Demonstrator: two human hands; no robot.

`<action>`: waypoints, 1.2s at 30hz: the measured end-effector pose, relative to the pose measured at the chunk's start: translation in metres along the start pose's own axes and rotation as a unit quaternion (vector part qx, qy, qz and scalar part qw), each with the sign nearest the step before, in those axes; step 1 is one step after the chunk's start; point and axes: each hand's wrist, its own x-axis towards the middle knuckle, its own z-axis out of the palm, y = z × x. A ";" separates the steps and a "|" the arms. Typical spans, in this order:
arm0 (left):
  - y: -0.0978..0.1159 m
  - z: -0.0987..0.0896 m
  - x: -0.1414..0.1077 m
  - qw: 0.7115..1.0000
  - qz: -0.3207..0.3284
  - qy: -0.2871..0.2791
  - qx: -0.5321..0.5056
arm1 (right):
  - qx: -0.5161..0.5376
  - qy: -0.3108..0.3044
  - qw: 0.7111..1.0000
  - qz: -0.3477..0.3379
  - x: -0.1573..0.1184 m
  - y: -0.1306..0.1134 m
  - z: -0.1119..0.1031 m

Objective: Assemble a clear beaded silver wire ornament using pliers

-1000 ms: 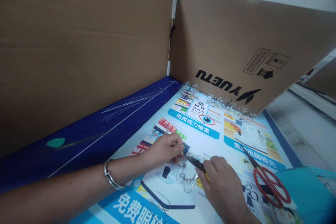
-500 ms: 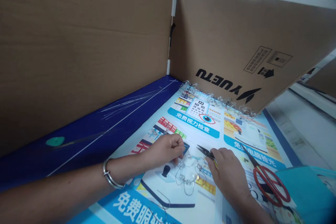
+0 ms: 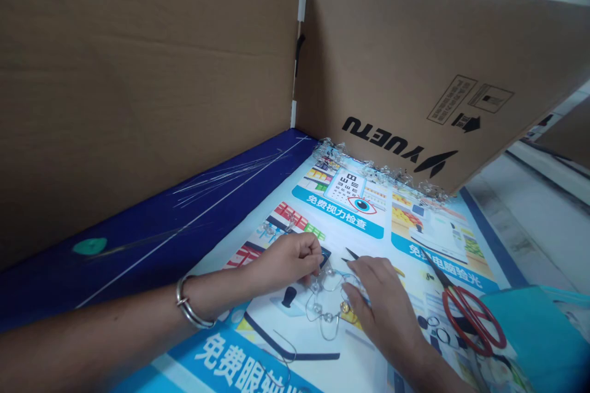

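Since the earlier frame, our right hand (image 3: 382, 301) has come down over the work, and the needle-nose pliers (image 3: 351, 253) now show only their dark tips beyond the fingers, with a yellow grip (image 3: 397, 271) emerging on the far side of the hand. We read the right fingers as resting on the beaded wire frame (image 3: 328, 306), with the pliers tucked beneath, but cannot tell how firmly they are held. Our left hand (image 3: 288, 262) is clenched, pinching the frame near a clear bead. The frame lies flat between the hands on a printed poster sheet (image 3: 343, 227) covering the worktop, a gold-coloured bead (image 3: 345, 307) beside the right fingers. A firm left pinch, with the right fingers pressing close by, seems the sound way to keep the springy wire from shifting. Red-handled scissors (image 3: 468, 319) lie to the right, a teal folder (image 3: 530, 331) near right. Cardboard panels (image 3: 138, 104) stand along the left and far sides, limiting room for the left arm, which wears a metal bangle (image 3: 188, 304). Thin loose wires (image 3: 225, 181) lie on a blue strip (image 3: 138, 239) at left.
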 end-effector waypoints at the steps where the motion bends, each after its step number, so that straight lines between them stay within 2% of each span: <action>1: 0.000 0.000 0.000 1.000 0.002 -0.001 -0.001 | 0.014 -0.007 1.000 0.002 0.002 -0.003 0.001; 10: 0.002 0.000 -0.001 1.000 0.001 -0.006 0.015 | 0.054 -0.039 0.998 0.019 0.015 -0.013 0.008; 16: 0.002 -0.001 -0.002 1.000 0.010 -0.010 0.022 | 0.116 -0.031 0.992 0.032 0.013 -0.012 0.011; 23: 0.000 0.000 -0.001 1.000 0.004 0.002 0.029 | 0.134 0.001 0.990 0.031 0.013 -0.014 0.013; 36: -0.004 0.001 -0.001 0.999 0.017 0.008 0.039 | 0.201 -0.010 0.977 0.074 0.004 -0.015 0.015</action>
